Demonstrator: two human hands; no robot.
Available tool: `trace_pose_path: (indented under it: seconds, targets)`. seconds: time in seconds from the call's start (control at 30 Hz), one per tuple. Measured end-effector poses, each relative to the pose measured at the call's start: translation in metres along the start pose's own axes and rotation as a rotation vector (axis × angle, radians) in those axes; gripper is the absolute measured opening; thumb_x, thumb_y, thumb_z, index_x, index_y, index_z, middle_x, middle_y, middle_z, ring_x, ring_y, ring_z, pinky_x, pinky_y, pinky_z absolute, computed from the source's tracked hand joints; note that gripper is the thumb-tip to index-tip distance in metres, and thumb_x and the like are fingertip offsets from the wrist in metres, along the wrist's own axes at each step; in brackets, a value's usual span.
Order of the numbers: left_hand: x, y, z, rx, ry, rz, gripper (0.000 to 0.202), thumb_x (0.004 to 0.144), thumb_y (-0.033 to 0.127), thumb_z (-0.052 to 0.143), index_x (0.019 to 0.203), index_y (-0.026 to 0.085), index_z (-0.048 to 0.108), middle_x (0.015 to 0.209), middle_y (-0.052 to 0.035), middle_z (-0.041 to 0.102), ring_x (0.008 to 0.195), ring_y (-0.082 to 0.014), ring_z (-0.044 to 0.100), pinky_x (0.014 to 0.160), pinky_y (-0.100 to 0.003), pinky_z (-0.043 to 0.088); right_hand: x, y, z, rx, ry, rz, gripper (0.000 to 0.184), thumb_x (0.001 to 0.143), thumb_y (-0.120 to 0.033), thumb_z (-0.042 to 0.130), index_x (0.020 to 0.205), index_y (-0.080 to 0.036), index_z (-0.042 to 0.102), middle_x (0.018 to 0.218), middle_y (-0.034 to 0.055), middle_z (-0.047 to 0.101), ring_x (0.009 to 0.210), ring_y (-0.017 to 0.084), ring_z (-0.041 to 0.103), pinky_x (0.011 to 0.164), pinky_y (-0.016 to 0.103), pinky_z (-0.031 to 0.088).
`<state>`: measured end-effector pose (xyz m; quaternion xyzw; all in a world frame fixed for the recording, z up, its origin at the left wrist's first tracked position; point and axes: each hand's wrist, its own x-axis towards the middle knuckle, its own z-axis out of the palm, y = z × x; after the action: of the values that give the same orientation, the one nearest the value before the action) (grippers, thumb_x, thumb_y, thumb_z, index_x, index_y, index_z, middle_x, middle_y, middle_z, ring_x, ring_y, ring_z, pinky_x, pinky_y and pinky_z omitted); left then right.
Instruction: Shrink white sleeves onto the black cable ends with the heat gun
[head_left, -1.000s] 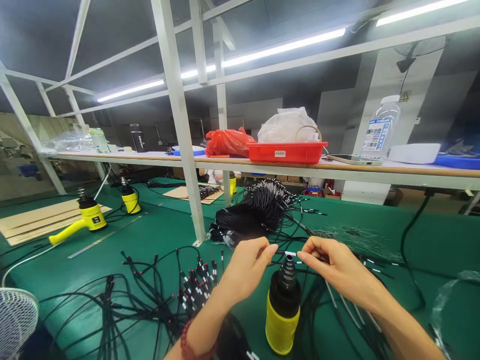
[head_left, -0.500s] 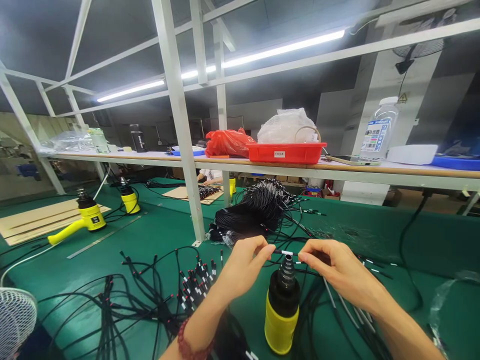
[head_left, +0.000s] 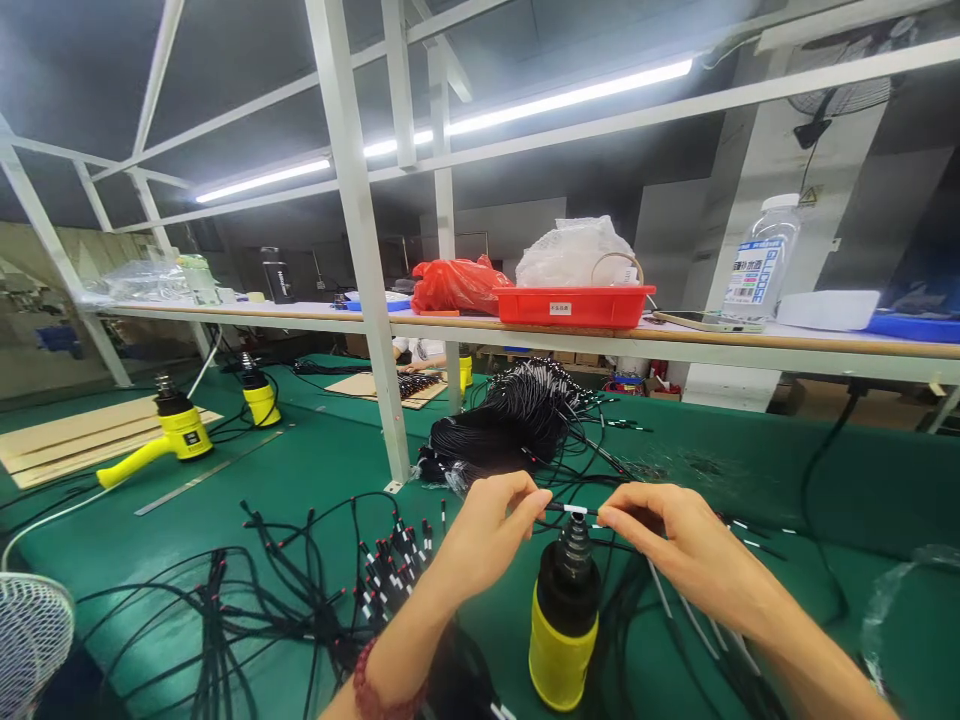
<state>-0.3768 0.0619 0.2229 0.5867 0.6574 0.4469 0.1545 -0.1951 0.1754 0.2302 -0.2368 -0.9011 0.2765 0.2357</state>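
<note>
A thin black cable [head_left: 559, 508] with a white sleeve [head_left: 575, 510] is pinched between the nearly closed fingers of the left hand [head_left: 487, 535] and the right hand [head_left: 694, 555], one hand on each side of the sleeve. Just below the fingers, a yellow heat gun [head_left: 562, 640] is stood upright on the green desk [head_left: 315, 480], its ribbed nozzle [head_left: 576, 548] almost touching the sleeve. Beyond the fingers, a black cable bundle [head_left: 510, 430] is heaped, and cut cables [head_left: 390, 580] are spread out to the left.
</note>
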Motion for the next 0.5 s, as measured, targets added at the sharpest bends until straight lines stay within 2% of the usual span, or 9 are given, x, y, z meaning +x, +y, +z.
trace_pose_path:
  seconds: [0.2,0.33,0.5]
  targets:
    - [0.0017,-0.0021,0.0028,-0.061,0.046,-0.001,0.024,0.089,0.035,0.053,0.075,0.017,0.060,0.067,0.0012,0.060,0.065,-0.0127,0.053,0.059,-0.023,0.036,0.0013,0.0038,-0.0012,-0.012,-0.004,0.009,0.036,0.091,-0.045,0.046,0.073,-0.020,0.064,0.068,0.0010,0.061,0.063,0.016,0.049,0.056,0.027,0.033]
    - [0.0004,0.0006,0.0029,-0.081,0.072,0.041,0.013,0.085,0.028,0.058,0.079,0.016,0.062,0.071,0.0021,0.058,0.068,-0.0117,0.050,0.061,-0.022,0.036,0.0019,0.0048,-0.0002,0.032,0.001,0.029,0.032,0.090,-0.045,0.048,0.074,-0.021,0.062,0.070,-0.0003,0.062,0.065,0.015,0.051,0.060,0.026,0.037]
    - [0.0005,0.0035,0.0017,-0.107,0.051,0.037,0.018,0.090,0.030,0.052,0.080,0.016,0.061,0.069,0.0019,0.058,0.067,-0.0118,0.052,0.063,-0.023,0.039,0.0013,0.0051,-0.0011,0.039,0.017,0.021,0.030,0.090,-0.043,0.049,0.074,-0.021,0.061,0.071,-0.0006,0.062,0.067,0.016,0.052,0.062,0.027,0.038]
